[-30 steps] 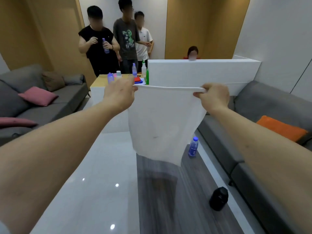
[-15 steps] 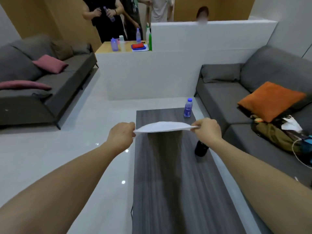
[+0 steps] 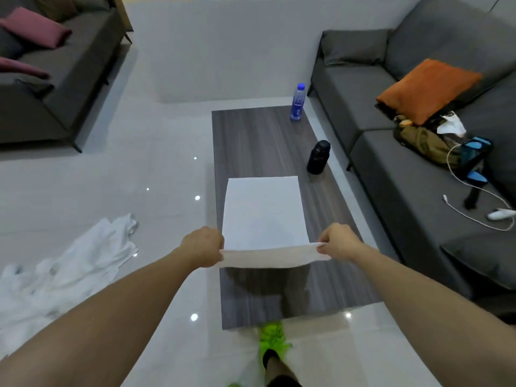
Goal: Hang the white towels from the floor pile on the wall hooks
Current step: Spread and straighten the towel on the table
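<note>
The white towel point(image 3: 262, 213), held up in the air a second ago, now lies spread on the dark coffee table point(image 3: 251, 135), its near edge pinched by the left hand point(image 3: 202, 247) and right hand point(image 3: 339, 243). The towel pile point(image 3: 64, 269) waits on the floor, left; nothing is hung, no hooks in sight.

we had both forearms bare, no sleeves in view, and wore neon green shoes point(image 3: 272, 340) with dark socks point(image 3: 269, 356) below.
</note>
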`<state>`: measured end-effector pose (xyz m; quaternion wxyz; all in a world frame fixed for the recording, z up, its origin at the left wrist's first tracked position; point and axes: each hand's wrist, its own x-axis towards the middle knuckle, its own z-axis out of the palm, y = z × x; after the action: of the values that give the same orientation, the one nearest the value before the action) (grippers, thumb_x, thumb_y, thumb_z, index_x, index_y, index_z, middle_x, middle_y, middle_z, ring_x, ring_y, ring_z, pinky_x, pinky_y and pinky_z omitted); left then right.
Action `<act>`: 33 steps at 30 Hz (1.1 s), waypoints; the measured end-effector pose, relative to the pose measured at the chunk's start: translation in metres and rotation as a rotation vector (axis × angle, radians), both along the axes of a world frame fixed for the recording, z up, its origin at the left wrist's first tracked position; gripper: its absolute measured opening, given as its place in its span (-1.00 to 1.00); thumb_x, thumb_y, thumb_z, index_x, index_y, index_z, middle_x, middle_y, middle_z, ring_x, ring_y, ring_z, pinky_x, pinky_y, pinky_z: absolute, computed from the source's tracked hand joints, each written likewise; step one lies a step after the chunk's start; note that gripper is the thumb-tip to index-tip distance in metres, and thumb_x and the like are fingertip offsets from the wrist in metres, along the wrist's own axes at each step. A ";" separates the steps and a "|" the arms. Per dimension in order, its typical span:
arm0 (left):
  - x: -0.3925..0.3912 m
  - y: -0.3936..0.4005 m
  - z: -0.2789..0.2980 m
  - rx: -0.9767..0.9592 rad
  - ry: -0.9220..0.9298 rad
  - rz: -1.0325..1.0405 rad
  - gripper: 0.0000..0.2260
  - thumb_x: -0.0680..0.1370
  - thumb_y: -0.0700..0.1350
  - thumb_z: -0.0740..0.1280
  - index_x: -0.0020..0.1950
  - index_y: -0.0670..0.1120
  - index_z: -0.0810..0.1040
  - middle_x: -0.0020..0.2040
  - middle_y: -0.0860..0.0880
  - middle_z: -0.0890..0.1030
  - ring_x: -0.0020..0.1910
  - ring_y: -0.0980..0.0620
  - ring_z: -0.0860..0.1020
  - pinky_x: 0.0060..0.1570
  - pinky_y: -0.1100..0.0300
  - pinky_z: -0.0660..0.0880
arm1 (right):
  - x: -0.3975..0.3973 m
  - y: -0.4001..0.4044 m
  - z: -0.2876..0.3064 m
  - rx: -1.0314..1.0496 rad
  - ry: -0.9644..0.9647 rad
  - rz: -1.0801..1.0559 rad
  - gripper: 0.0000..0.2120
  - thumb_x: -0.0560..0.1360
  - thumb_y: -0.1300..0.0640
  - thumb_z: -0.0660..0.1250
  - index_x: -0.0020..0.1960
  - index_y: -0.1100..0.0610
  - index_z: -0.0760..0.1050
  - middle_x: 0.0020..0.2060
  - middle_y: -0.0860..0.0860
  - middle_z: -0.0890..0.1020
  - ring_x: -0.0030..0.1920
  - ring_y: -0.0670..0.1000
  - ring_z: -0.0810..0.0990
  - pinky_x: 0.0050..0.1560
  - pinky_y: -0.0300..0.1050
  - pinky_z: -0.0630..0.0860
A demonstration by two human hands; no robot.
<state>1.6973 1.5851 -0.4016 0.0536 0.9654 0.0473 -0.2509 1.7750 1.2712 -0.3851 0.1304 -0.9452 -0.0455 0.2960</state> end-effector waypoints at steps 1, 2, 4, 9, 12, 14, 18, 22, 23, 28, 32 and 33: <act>-0.012 -0.001 -0.005 -0.014 0.007 0.008 -0.81 0.50 0.01 0.38 0.08 0.01 0.62 -0.04 0.00 0.54 -0.09 0.00 0.52 -0.16 0.18 0.47 | -0.013 -0.004 -0.004 0.001 0.015 -0.005 -0.81 0.49 0.15 0.41 -0.30 0.06 0.57 -0.38 -0.02 0.57 -0.35 -0.06 0.52 -0.36 -0.22 0.46; -0.024 -0.002 -0.009 -0.028 0.008 0.020 -0.80 0.50 0.01 0.37 0.09 0.01 0.61 0.00 -0.01 0.54 -0.07 0.00 0.52 -0.11 0.17 0.47 | -0.026 -0.007 -0.008 0.002 0.023 -0.019 -0.79 0.48 0.14 0.41 -0.33 0.10 0.57 -0.40 -0.01 0.57 -0.38 -0.05 0.51 -0.40 -0.22 0.41; -0.038 -0.003 -0.016 -0.049 0.005 0.034 -0.80 0.50 0.01 0.37 0.11 0.02 0.60 0.06 -0.03 0.53 -0.06 0.00 0.49 -0.07 0.17 0.46 | -0.043 -0.012 -0.012 0.003 0.020 -0.043 -0.82 0.47 0.12 0.42 -0.28 0.17 0.61 -0.38 0.03 0.60 -0.36 -0.02 0.53 -0.38 -0.18 0.41; -0.035 -0.002 -0.023 -0.078 -0.024 0.050 -0.81 0.52 0.00 0.33 0.10 0.03 0.59 0.08 -0.03 0.53 0.01 -0.04 0.51 -0.07 0.15 0.45 | -0.051 -0.015 -0.020 0.000 -0.015 -0.081 -0.85 0.50 0.17 0.37 -0.21 0.14 0.66 -0.30 0.06 0.66 -0.27 0.04 0.63 -0.25 -0.07 0.60; -0.014 -0.001 -0.028 -0.071 -0.046 0.046 -0.82 0.54 -0.03 0.27 0.11 0.02 0.57 0.08 -0.03 0.53 -0.03 -0.04 0.49 -0.13 0.16 0.39 | -0.032 -0.015 -0.026 0.008 -0.058 -0.113 -0.86 0.50 0.18 0.36 -0.17 0.15 0.67 -0.25 0.08 0.67 -0.21 0.08 0.65 -0.15 0.01 0.66; 0.005 0.000 -0.034 -0.061 -0.050 0.059 -0.83 0.55 -0.04 0.25 0.09 0.02 0.57 0.06 -0.04 0.53 -0.08 -0.03 0.45 -0.15 0.15 0.38 | -0.014 -0.012 -0.033 0.019 -0.080 -0.151 -0.89 0.50 0.15 0.37 -0.15 0.12 0.66 -0.25 0.03 0.66 -0.23 0.04 0.63 -0.16 -0.02 0.65; 0.054 0.007 -0.054 -0.040 -0.041 0.091 -0.84 0.55 -0.03 0.25 0.07 0.02 0.57 0.04 -0.05 0.54 -0.13 -0.02 0.41 -0.16 0.15 0.35 | 0.036 -0.004 -0.054 0.019 -0.048 -0.179 -0.86 0.51 0.14 0.35 -0.16 0.12 0.65 -0.25 0.04 0.66 -0.23 0.04 0.62 -0.15 -0.02 0.64; 0.117 0.015 -0.081 -0.010 -0.025 0.138 -0.85 0.55 -0.03 0.25 0.06 0.04 0.56 -0.02 -0.03 0.51 -0.15 -0.03 0.42 -0.18 0.15 0.37 | 0.102 0.007 -0.088 0.021 0.002 -0.161 -0.86 0.52 0.16 0.31 -0.13 0.09 0.65 -0.18 0.06 0.67 -0.14 0.10 0.63 -0.11 -0.03 0.61; 0.133 0.016 -0.090 -0.012 -0.027 0.155 -0.86 0.55 -0.05 0.25 0.05 0.03 0.57 -0.01 -0.04 0.53 -0.15 -0.05 0.44 -0.17 0.15 0.39 | 0.119 0.011 -0.098 0.025 0.006 -0.168 -0.86 0.52 0.17 0.31 -0.11 0.09 0.65 -0.15 0.08 0.68 -0.12 0.12 0.64 -0.12 -0.04 0.59; 0.194 0.022 -0.142 -0.088 -0.085 0.265 -0.77 0.54 -0.13 0.26 0.18 -0.02 0.55 0.09 -0.11 0.59 0.00 -0.13 0.54 -0.07 0.12 0.46 | 0.185 0.022 -0.157 0.063 -0.050 -0.279 -0.73 0.53 0.24 0.28 0.18 0.10 0.61 0.06 0.12 0.66 0.04 0.17 0.62 -0.07 -0.13 0.55; 0.183 0.019 -0.184 -0.097 0.024 0.321 -0.72 0.56 -0.08 0.28 0.27 -0.01 0.52 0.17 -0.11 0.58 0.12 -0.13 0.54 0.05 0.06 0.49 | 0.184 0.018 -0.204 0.056 0.060 -0.290 -0.84 0.53 0.20 0.28 0.00 0.09 0.64 -0.06 0.11 0.66 -0.03 0.14 0.62 -0.18 -0.24 0.47; 0.173 0.017 -0.194 -0.103 0.071 0.342 -0.72 0.56 -0.07 0.27 0.26 -0.01 0.52 0.18 -0.10 0.58 0.13 -0.12 0.54 0.06 0.06 0.50 | 0.176 0.015 -0.215 0.048 0.098 -0.299 -0.80 0.54 0.19 0.30 0.10 0.11 0.64 0.02 0.11 0.68 0.04 0.15 0.63 -0.06 -0.18 0.53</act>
<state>1.8704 1.6019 -0.5959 0.1432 0.9298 0.1998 -0.2741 1.9508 1.2862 -0.5999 0.1978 -0.9223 0.0952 0.3179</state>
